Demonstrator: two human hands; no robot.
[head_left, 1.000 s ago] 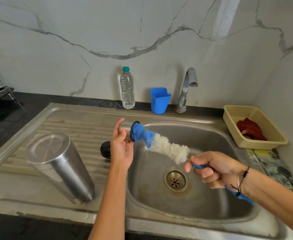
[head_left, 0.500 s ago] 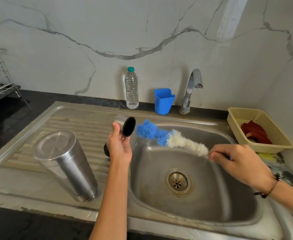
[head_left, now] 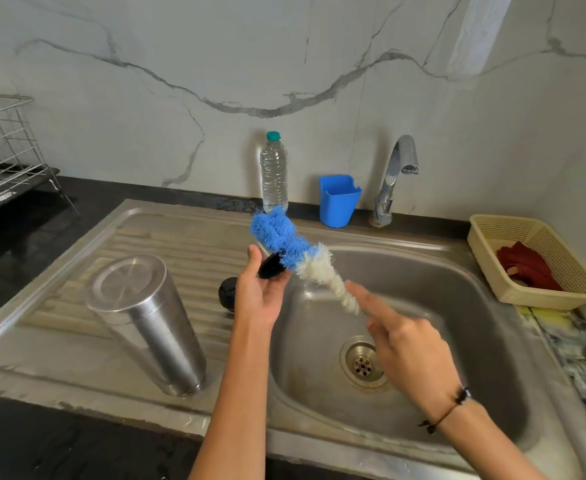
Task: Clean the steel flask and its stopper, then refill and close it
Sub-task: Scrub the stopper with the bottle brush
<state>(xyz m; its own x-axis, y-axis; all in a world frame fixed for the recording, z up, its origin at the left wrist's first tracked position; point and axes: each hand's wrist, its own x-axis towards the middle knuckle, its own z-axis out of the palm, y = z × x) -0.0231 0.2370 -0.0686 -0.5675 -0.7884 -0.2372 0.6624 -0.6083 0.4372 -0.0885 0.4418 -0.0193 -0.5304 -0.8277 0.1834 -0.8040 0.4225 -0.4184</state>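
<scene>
The steel flask [head_left: 146, 317] stands upside down on the drainboard [head_left: 167, 244], left of my arms. My left hand [head_left: 260, 292] holds a small cap [head_left: 270, 266] over the sink's left rim, its black face turned up and to the right. The bottle brush [head_left: 284, 237], blue at the tip and white lower down, lies across that cap. My right hand [head_left: 405, 351] grips the brush's handle over the basin, index finger stretched along it; the handle itself is hidden. A round black stopper [head_left: 228, 293] lies on the drainboard just left of my left wrist.
At the back stand a water bottle [head_left: 274, 171], a blue cup [head_left: 338, 200] and the tap [head_left: 393, 178]. A beige basket [head_left: 485, 237] with a red cloth [head_left: 523, 268] sits right of the sink basin [head_left: 457, 306]. A wire rack [head_left: 4, 147] stands far left.
The brush tip came out of the cap and swung up to lie across its black face. My right hand moved in towards the left one, and my left hand tilted the cap.
</scene>
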